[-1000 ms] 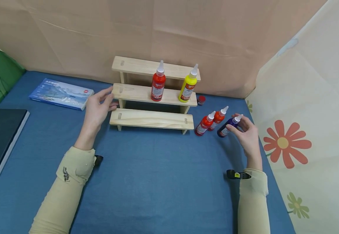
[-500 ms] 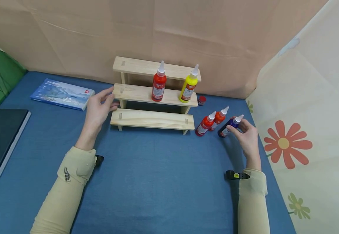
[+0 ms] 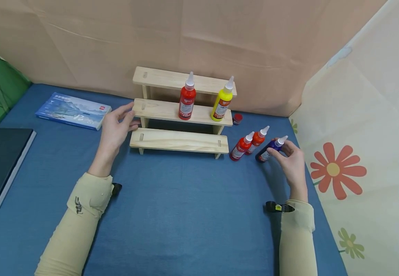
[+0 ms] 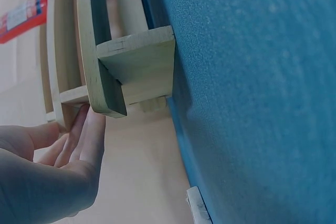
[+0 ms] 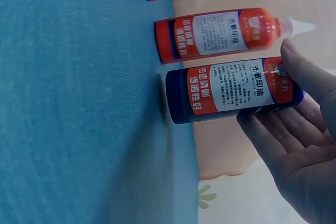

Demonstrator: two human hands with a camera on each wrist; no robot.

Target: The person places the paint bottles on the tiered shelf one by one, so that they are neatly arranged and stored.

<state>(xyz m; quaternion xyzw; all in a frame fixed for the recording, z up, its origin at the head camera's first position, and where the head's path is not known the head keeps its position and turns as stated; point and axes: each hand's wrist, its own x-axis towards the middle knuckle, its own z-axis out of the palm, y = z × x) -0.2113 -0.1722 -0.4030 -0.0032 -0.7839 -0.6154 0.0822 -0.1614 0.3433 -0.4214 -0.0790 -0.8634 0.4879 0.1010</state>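
My left hand [image 3: 114,128] holds the left end of a three-tier wooden display rack [image 3: 179,140], thumb and fingers at the middle step's end. In the left wrist view the fingertips [image 4: 94,121] press against the wood. My right hand [image 3: 294,165] pinches a dark blue ink bottle [image 5: 236,90] near its shoulder. The bottle leans slightly; whether its base touches the cloth, I cannot tell. Just left of it stand two red ink bottles, one nearer [image 3: 240,149] and one behind [image 3: 257,140]. On the middle step are a red bottle [image 3: 187,101] and a yellow bottle [image 3: 221,104].
A small red-capped jar [image 3: 237,118] sits right of the rack. At the left lie a blue flat box [image 3: 72,111] and a dark notebook [image 3: 1,168]. Blue cloth [image 3: 185,214] covers the table. A beige backdrop [image 3: 237,38] and a flowered white sheet [image 3: 375,115] bound it.
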